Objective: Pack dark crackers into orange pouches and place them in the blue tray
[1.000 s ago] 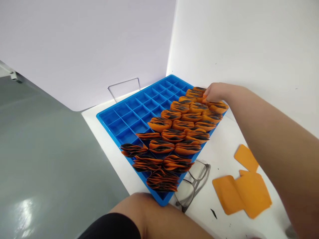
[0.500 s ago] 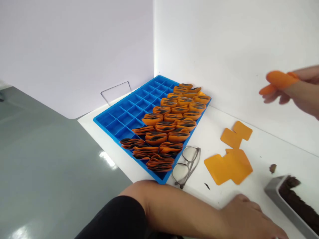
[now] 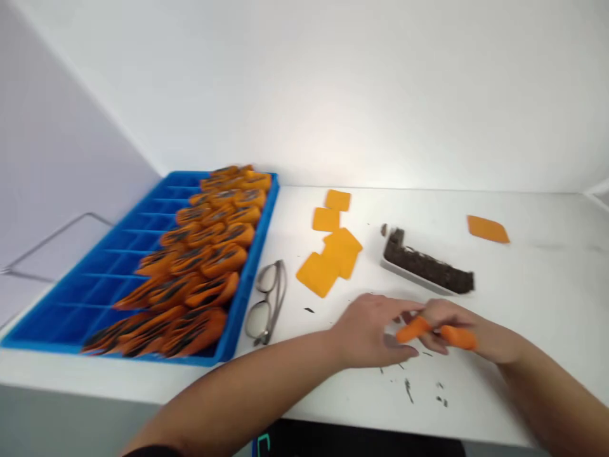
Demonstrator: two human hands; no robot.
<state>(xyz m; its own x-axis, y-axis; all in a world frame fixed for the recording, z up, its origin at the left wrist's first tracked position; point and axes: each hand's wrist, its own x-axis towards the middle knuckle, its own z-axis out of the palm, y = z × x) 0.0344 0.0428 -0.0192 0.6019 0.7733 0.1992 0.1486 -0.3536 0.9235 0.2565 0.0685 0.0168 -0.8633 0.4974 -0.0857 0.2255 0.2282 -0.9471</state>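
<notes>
In the head view our hands meet in the lower right of the frame, just above the white bench [image 3: 523, 279]. Our left hand [image 3: 368, 330] and right hand [image 3: 469, 333] are close together, touching around two small orange finger covers [image 3: 435, 333]; the fingers are curled narrow around them, though motion blur keeps us from telling whether we are pinching a cover or only wearing it. Just above the hands, right of centre, lies a grey dish of dark material [image 3: 428, 266]. Left of it, near the middle of the frame, sits a loose cluster of orange pads [image 3: 330, 257], and one more orange pad [image 3: 488, 229] lies apart at the upper right. A pair of glasses [image 3: 266, 298] rests between the pads and the blue tray [image 3: 71, 317] at the left, whose right-hand compartments hold folded orange pieces [image 3: 195, 266] with dark filling.

We judge the work goes best with the hands kept low over the bench and the grip kept light, so the covers do not slip. Small dark crumbs [image 3: 409, 387] scatter below the hands. Our right fingertips are hidden behind the left hand, and the tray's near left corner is cut off
</notes>
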